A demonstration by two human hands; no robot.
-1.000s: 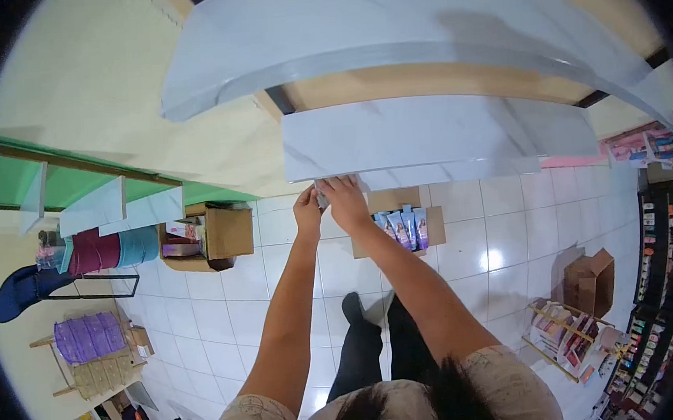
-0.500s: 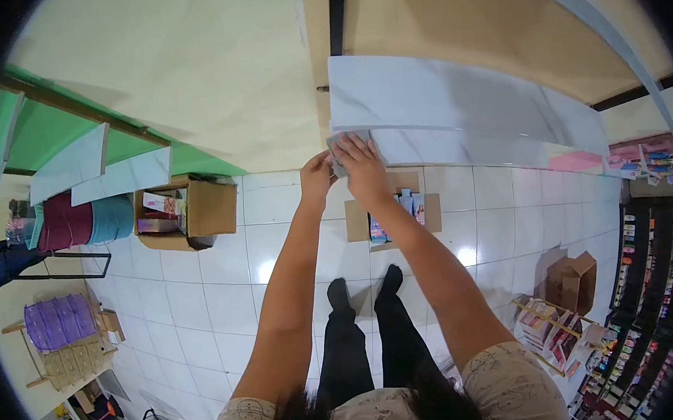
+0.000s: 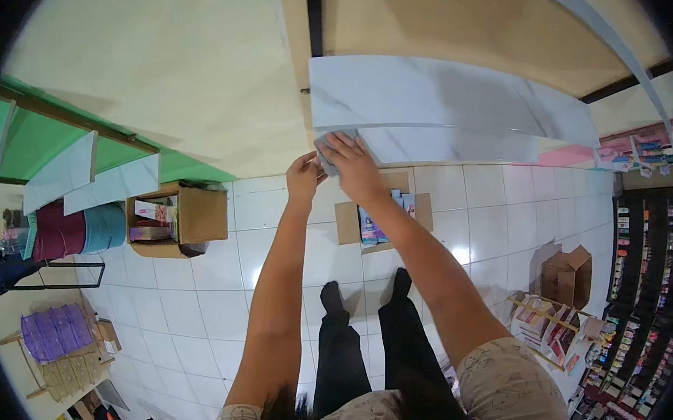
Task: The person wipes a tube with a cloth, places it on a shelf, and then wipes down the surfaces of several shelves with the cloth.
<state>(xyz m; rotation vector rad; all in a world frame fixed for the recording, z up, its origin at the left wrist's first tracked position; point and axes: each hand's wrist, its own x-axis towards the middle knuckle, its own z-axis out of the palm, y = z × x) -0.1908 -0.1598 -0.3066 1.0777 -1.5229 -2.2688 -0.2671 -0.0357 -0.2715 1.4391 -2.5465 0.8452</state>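
Both hands are working at the left end of a white marble-look shelf. The right hand is lying palm-down on a small grey cloth, fingers spread flat and pressing it onto the shelf's front edge, not clamping round it. The left hand is sitting just left of and slightly below the cloth, fingertips pinching or steadying its near corner; whether those fingers are actually closing on fabric cannot be told.

Risks, as a judgement:
- The cloth is sitting at the shelf's end corner, partly overhanging. If the pressing hand slides further left, it is likely running off the edge and the cloth is dropping.
- Straight below the grip an open flat carton of tubes is lying on the tiled floor, so anything falling is landing there.
- Arms are reaching out full stretch with the feet close to that carton; a step forward is risking a trip.

Hard to read: most of the cloth is hiding under the right palm. The shelf's far right end is bending away in the fisheye. A cardboard box is standing well left of the hands, contents unclear.
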